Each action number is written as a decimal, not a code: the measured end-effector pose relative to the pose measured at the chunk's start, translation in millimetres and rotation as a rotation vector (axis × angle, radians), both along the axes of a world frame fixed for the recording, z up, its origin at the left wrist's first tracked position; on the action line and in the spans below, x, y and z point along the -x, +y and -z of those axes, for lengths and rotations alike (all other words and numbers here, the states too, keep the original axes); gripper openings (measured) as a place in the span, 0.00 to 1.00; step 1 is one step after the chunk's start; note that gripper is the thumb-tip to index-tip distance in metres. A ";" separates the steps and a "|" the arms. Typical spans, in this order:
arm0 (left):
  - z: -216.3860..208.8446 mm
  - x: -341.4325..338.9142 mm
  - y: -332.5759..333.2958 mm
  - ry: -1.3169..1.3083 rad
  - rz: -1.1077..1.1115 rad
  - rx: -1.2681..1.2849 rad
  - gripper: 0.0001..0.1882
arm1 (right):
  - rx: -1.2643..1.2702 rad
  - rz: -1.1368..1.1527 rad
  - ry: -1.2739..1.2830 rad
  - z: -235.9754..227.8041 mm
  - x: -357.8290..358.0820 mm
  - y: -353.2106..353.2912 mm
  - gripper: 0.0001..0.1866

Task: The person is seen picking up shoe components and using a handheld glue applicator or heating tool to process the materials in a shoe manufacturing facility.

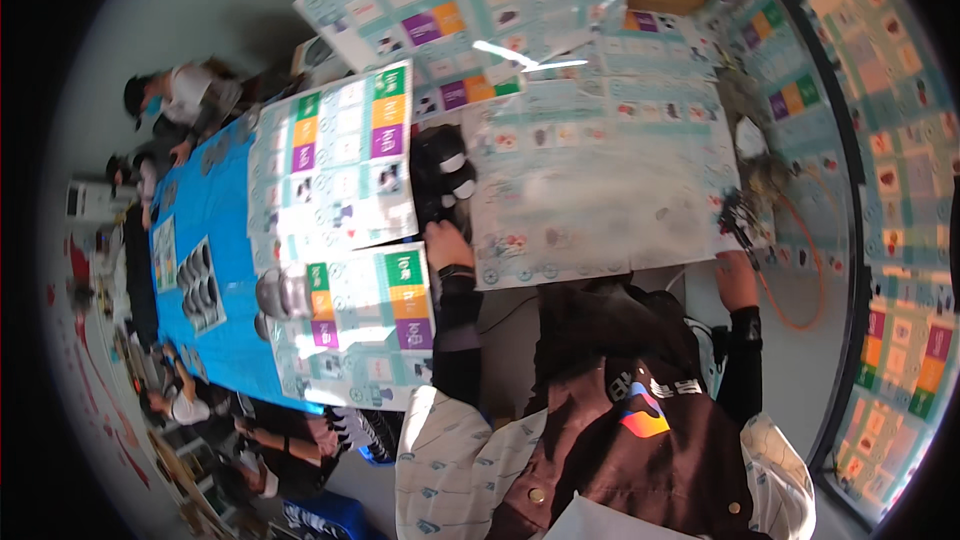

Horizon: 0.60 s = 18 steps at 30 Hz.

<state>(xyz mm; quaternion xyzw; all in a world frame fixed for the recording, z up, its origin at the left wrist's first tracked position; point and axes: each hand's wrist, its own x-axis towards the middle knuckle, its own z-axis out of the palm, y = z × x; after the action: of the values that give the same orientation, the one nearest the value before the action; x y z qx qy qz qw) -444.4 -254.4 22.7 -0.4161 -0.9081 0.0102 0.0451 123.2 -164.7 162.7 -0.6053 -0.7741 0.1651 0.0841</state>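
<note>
My left hand [447, 243] is at the left end of the worktable [600, 205], just below a pile of black rounded pieces [440, 162] with light patches. Its fingers look curled, but what they hold, if anything, is too small to make out. At the table's right corner is my right hand [737, 282], right below a black handheld tool [738, 220]. An orange hose [818, 275] loops away beside that tool. Whether the right fingers grip the tool cannot be made out. A clear sheet over printed paper covers the table and reflects light.
To the left, printed boards [345, 170] adjoin a long blue-covered table [225, 270]. Grey moulded pieces [285, 293] lie on a lower board, others on a sheet [200, 285]. Several people work around the blue table. A dark-framed window [850, 270] with printed sheets stands at right.
</note>
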 end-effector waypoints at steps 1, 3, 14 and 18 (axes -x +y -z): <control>-22.0 -13.3 12.5 0.078 0.093 0.078 0.04 | -0.017 -0.018 0.040 9.8 -14.4 -0.7 0.15; -35.7 -20.3 7.3 -0.032 0.313 -0.111 0.05 | 0.117 0.013 0.220 -11.3 21.8 9.7 0.17; -200.1 -345.9 139.1 -0.281 0.747 -0.511 0.21 | 0.290 -0.087 0.505 28.5 59.2 83.4 0.21; -69.2 -376.6 160.2 -1.903 -0.155 -0.162 0.24 | 0.416 0.117 0.925 78.0 1.3 105.5 0.24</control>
<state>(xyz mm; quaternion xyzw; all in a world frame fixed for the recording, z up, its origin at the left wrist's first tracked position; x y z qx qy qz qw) -67.8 -94.2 91.9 -0.1844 -0.5873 -0.3921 -0.6836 121.9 -59.2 84.7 -0.5151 -0.5713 0.5615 0.3049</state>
